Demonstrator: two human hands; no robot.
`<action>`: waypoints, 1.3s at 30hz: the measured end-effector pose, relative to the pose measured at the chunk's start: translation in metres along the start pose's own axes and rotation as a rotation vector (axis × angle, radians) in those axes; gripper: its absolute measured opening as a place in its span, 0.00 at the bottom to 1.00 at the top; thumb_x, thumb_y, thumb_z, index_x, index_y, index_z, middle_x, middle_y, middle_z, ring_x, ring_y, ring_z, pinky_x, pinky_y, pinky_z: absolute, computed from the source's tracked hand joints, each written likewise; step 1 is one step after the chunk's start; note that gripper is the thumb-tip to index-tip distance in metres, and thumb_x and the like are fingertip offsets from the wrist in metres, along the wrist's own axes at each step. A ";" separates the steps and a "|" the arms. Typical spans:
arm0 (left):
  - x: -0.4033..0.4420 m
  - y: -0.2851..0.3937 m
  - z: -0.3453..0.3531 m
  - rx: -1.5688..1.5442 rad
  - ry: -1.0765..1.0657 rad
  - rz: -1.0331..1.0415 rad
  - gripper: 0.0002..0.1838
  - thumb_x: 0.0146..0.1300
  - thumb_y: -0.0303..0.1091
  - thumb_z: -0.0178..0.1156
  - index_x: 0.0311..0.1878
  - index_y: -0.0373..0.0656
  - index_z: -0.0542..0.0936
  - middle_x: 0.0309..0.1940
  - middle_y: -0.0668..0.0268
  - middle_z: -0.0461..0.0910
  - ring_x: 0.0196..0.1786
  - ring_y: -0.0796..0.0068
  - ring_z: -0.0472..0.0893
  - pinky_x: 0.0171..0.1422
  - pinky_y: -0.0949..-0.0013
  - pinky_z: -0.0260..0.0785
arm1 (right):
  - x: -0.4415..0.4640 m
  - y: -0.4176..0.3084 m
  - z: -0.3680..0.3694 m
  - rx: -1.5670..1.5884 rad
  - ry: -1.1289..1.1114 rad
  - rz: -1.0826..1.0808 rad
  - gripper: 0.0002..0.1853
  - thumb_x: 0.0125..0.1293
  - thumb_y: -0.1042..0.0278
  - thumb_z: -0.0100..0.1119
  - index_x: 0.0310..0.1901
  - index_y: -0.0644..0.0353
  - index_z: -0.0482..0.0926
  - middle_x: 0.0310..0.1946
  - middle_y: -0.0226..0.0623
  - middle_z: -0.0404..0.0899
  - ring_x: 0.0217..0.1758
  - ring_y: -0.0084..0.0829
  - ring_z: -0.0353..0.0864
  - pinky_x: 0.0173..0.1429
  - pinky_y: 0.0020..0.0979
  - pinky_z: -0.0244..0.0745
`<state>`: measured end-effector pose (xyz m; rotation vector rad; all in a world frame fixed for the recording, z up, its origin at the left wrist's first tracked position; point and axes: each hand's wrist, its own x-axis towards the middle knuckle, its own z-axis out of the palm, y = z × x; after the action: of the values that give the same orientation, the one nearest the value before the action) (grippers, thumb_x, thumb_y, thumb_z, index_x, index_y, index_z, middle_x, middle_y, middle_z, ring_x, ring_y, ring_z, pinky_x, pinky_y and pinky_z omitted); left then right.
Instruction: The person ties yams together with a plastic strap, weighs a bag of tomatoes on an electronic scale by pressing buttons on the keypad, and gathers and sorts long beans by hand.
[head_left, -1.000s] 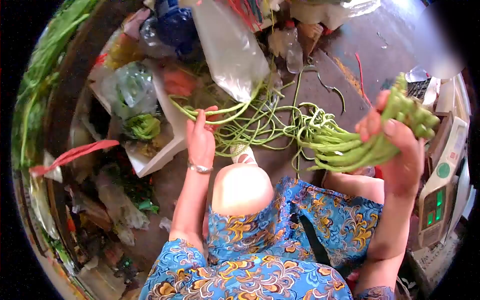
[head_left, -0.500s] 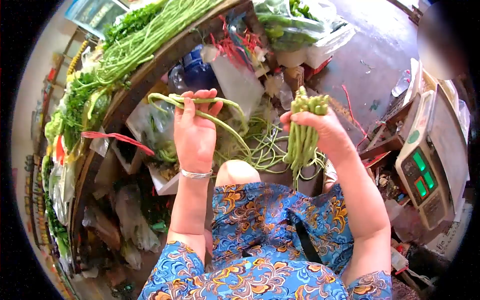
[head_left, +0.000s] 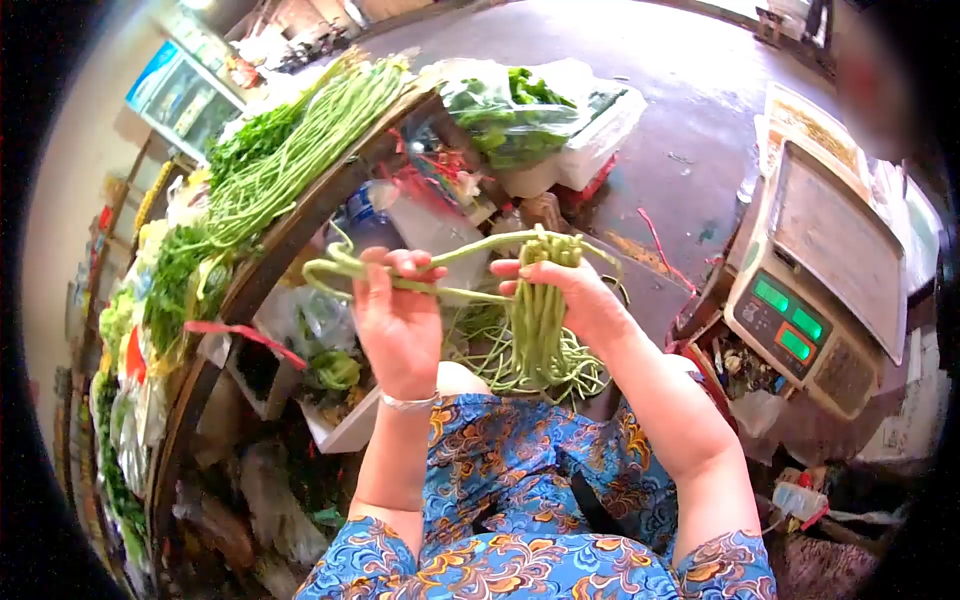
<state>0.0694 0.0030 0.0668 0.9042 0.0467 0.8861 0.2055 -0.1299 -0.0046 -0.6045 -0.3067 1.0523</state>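
Note:
A couple of loose long beans (head_left: 325, 268) are pinched between the thumb and fingers of my left hand (head_left: 400, 340). One of them stretches across to my right hand (head_left: 575, 297), which is closed around a bundle of long beans (head_left: 540, 340). The bundle stands upright, its ends bunched evenly on top and its lengths hanging below my fist. Beneath both hands, more loose long beans (head_left: 490, 360) lie in a tangle by my knees.
On the left, a curved wooden stall edge (head_left: 275, 255) bears a heap of long beans (head_left: 310, 150) and leafy greens. Bagged greens (head_left: 520, 115) sit ahead. To the right stands a scale (head_left: 835, 250) with a lit green display. A red string (head_left: 245, 335) hangs off the stall.
My right hand has brought the bundle leftward, close to my left hand. The beans in my left hand now reach across to the bundle. The view has tilted up.

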 end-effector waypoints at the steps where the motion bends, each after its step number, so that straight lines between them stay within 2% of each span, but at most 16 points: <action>1: -0.001 0.000 -0.003 0.083 -0.008 0.013 0.08 0.75 0.37 0.48 0.50 0.46 0.74 0.34 0.65 0.74 0.46 0.66 0.76 0.54 0.59 0.73 | 0.001 0.000 0.002 -0.007 -0.010 -0.022 0.19 0.58 0.73 0.62 0.52 0.60 0.72 0.48 0.45 0.83 0.45 0.35 0.84 0.49 0.37 0.80; 5: -0.011 -0.004 -0.006 0.220 -0.177 0.017 0.09 0.75 0.36 0.49 0.51 0.44 0.73 0.30 0.66 0.73 0.37 0.68 0.74 0.39 0.67 0.70 | -0.001 -0.005 0.000 -0.029 0.070 -0.112 0.16 0.58 0.73 0.61 0.49 0.61 0.76 0.47 0.43 0.83 0.41 0.32 0.83 0.48 0.36 0.81; 7: -0.018 -0.002 -0.013 0.246 -0.206 0.005 0.11 0.75 0.37 0.49 0.52 0.43 0.73 0.28 0.66 0.71 0.35 0.69 0.73 0.35 0.69 0.67 | -0.004 -0.010 0.000 -0.016 0.086 -0.096 0.13 0.58 0.73 0.61 0.46 0.63 0.77 0.42 0.42 0.84 0.39 0.33 0.84 0.46 0.35 0.81; 8: -0.020 -0.002 -0.012 0.318 -0.172 0.041 0.13 0.76 0.38 0.48 0.52 0.40 0.74 0.24 0.68 0.69 0.31 0.74 0.70 0.33 0.72 0.63 | 0.001 -0.007 -0.008 -0.018 0.159 -0.126 0.11 0.58 0.75 0.60 0.43 0.65 0.78 0.36 0.41 0.83 0.36 0.33 0.84 0.43 0.35 0.81; 13: -0.022 0.010 -0.023 0.392 -0.205 0.052 0.16 0.76 0.39 0.48 0.50 0.35 0.77 0.19 0.73 0.63 0.22 0.81 0.61 0.26 0.75 0.55 | 0.011 -0.010 -0.030 -0.125 0.191 -0.087 0.10 0.58 0.74 0.60 0.41 0.66 0.79 0.32 0.40 0.83 0.32 0.34 0.84 0.40 0.35 0.81; 16: -0.024 0.012 -0.025 0.423 -0.136 0.037 0.16 0.76 0.39 0.49 0.50 0.35 0.77 0.18 0.73 0.62 0.22 0.82 0.60 0.26 0.75 0.53 | 0.012 -0.012 -0.036 -0.015 0.214 -0.098 0.14 0.57 0.72 0.62 0.44 0.69 0.79 0.34 0.42 0.84 0.36 0.34 0.85 0.41 0.35 0.82; 17: -0.024 0.011 -0.028 0.402 -0.132 0.029 0.16 0.76 0.39 0.49 0.49 0.35 0.77 0.18 0.73 0.61 0.22 0.82 0.60 0.26 0.75 0.53 | 0.015 -0.010 -0.042 -0.023 0.173 -0.102 0.15 0.58 0.71 0.61 0.44 0.72 0.80 0.45 0.50 0.83 0.40 0.33 0.84 0.42 0.34 0.83; 19: -0.025 0.009 -0.027 0.416 -0.127 0.035 0.16 0.76 0.39 0.49 0.49 0.35 0.78 0.18 0.73 0.61 0.22 0.82 0.60 0.26 0.75 0.53 | 0.015 -0.012 -0.039 -0.029 0.134 -0.109 0.15 0.58 0.71 0.62 0.44 0.72 0.80 0.47 0.50 0.83 0.39 0.33 0.84 0.43 0.34 0.83; 22: -0.026 0.007 -0.032 0.370 -0.144 0.016 0.15 0.75 0.39 0.50 0.49 0.36 0.78 0.17 0.73 0.61 0.21 0.82 0.58 0.25 0.75 0.53 | 0.014 -0.017 -0.038 0.036 0.124 -0.146 0.16 0.58 0.71 0.61 0.46 0.71 0.79 0.47 0.49 0.83 0.37 0.31 0.82 0.44 0.35 0.83; 27: -0.027 0.008 -0.042 0.314 -0.092 0.011 0.15 0.75 0.39 0.50 0.49 0.36 0.78 0.17 0.73 0.60 0.20 0.82 0.57 0.24 0.76 0.51 | 0.013 -0.029 -0.045 0.096 0.118 -0.186 0.16 0.57 0.72 0.60 0.47 0.69 0.78 0.48 0.49 0.83 0.39 0.31 0.82 0.45 0.36 0.83; 29: -0.027 0.009 -0.047 0.309 -0.094 0.010 0.15 0.75 0.39 0.50 0.49 0.36 0.78 0.16 0.73 0.59 0.19 0.81 0.57 0.25 0.75 0.51 | 0.014 -0.031 -0.045 0.168 0.179 -0.163 0.14 0.57 0.74 0.59 0.46 0.64 0.77 0.42 0.46 0.85 0.37 0.31 0.83 0.42 0.34 0.82; 34: -0.034 0.015 -0.054 0.342 -0.064 0.025 0.15 0.75 0.39 0.50 0.49 0.37 0.78 0.16 0.74 0.57 0.19 0.81 0.57 0.25 0.75 0.51 | 0.014 -0.038 -0.056 0.224 0.225 -0.183 0.15 0.57 0.73 0.62 0.47 0.65 0.78 0.43 0.45 0.84 0.41 0.33 0.83 0.46 0.37 0.82; 39: -0.042 0.022 -0.062 0.358 -0.025 0.005 0.15 0.75 0.40 0.51 0.48 0.37 0.79 0.16 0.74 0.57 0.19 0.81 0.56 0.25 0.74 0.50 | 0.016 -0.042 -0.062 0.251 0.173 -0.213 0.17 0.57 0.73 0.64 0.49 0.66 0.76 0.43 0.45 0.83 0.41 0.34 0.83 0.48 0.38 0.81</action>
<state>0.0042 0.0220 0.0295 1.2489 0.1865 0.8854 0.2753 -0.1505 -0.0296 -0.4228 -0.0826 0.8114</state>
